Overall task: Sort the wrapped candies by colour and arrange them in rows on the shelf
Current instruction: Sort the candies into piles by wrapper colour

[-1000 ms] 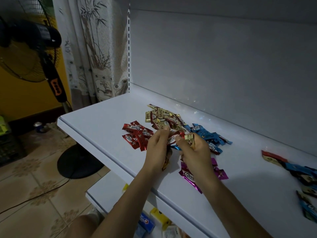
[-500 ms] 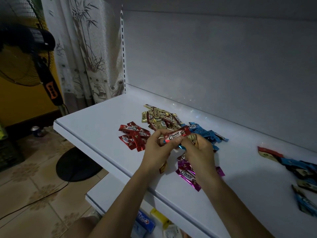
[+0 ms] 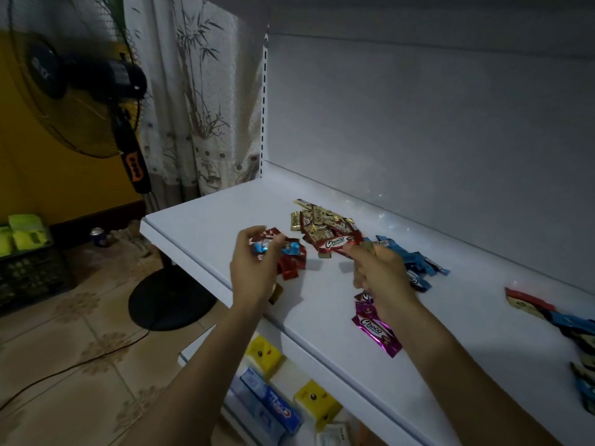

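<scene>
Beyond my left hand, a standing fan and a patterned curtain fill the corner. On the floor out to that side sit a can and a dark crate with yellow-green packs on top. Below both wrists, the lower shelf carries a toothpaste box and small yellow boxes.

The white shelf holds the candies. The red pile is partly hidden behind my left fingers, and the gold pile lies past the gap between the hands. The blue pile is just right of my right hand, with the purple candies under that wrist. A mixed heap sits well off to the right.

My left fingers are curled, pinching a blue candy above the red pile. My right hand pinches a red candy by one end. Its long axis runs leftward from my fingertips toward the left hand, logo up.
</scene>
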The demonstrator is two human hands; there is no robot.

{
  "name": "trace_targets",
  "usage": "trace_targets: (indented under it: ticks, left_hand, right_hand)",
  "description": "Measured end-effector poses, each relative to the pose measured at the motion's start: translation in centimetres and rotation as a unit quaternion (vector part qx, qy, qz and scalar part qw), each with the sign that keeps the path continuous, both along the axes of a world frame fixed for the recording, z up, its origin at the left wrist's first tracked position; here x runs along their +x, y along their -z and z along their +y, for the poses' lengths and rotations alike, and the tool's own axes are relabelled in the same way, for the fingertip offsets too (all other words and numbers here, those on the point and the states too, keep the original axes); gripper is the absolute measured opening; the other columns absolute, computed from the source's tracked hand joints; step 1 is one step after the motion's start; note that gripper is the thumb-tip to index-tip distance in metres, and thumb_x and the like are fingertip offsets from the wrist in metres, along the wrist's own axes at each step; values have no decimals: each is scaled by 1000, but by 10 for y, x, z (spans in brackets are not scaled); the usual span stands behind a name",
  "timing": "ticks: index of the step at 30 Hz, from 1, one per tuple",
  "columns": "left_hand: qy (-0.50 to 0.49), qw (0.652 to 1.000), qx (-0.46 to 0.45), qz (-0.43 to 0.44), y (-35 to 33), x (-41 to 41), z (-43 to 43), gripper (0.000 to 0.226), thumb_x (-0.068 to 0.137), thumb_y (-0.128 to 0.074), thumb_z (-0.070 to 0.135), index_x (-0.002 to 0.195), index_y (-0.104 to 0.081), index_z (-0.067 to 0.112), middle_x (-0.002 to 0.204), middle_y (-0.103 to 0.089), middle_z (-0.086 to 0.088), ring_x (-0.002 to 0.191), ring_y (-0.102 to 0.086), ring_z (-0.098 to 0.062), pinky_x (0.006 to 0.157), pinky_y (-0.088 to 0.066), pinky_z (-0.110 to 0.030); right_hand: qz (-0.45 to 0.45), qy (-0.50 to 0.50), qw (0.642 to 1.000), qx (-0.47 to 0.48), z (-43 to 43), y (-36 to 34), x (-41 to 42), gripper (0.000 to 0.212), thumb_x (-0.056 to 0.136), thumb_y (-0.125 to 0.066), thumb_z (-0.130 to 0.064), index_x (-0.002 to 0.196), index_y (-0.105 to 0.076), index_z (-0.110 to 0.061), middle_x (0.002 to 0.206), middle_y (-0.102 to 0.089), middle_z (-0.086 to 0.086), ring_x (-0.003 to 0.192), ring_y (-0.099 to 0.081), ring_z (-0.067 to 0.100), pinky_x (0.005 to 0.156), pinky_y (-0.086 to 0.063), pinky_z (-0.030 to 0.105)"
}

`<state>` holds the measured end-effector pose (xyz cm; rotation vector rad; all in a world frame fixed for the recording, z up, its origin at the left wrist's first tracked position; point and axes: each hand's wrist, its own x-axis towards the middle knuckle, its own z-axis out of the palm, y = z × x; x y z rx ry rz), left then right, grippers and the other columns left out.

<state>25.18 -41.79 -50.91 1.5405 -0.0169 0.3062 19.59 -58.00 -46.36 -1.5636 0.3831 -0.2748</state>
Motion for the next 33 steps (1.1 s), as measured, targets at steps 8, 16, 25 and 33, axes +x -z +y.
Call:
trace_targets:
  ticks: [8, 16, 25, 33]
  left_hand:
    - [-65, 993, -68, 71, 8, 5, 12, 28, 92, -58, 42, 115, -44, 37, 115, -63, -11, 93, -64, -25, 71, -54, -35]
    - [-53, 993, -46, 98, 10, 10, 14, 33, 96, -54, 40, 124, -40, 32, 106, -64, -11, 90, -64, -27, 71, -55, -37]
    - [-63, 992, -37, 104, 7, 9, 10, 34, 98, -50, 34, 130, -42, 24, 123, -58, -6, 103, -62, -19, 64, -53, -21]
    - [-67, 992, -31, 104, 6, 9, 11, 31, 97, -52, 35, 126, -42, 27, 121, -59, -6, 102, -62, -20, 75, -57, -30]
  right_hand:
    - [120, -134, 978, -104, 33, -2, 59, 12, 84, -62, -15, 77, -51, -13, 55, -42, 0, 41, -30, 10, 43, -24, 20]
    - [152, -120, 969, -154, 37, 9, 95, 19, 85, -68, -21, 80, -52, -11, 61, -45, 3, 45, -36, 11, 43, -28, 21]
    - [69, -90, 961, -251, 36, 37, 112, 40, 80, -72, -38, 66, -40, -19, 58, -42, -3, 47, -34, 10, 44, -26, 22]
    - [62, -87, 929, -354, 41, 38, 119, 38, 72, -77, -42, 81, -59, -9, 80, -65, 3, 75, -61, 19, 62, -48, 32]
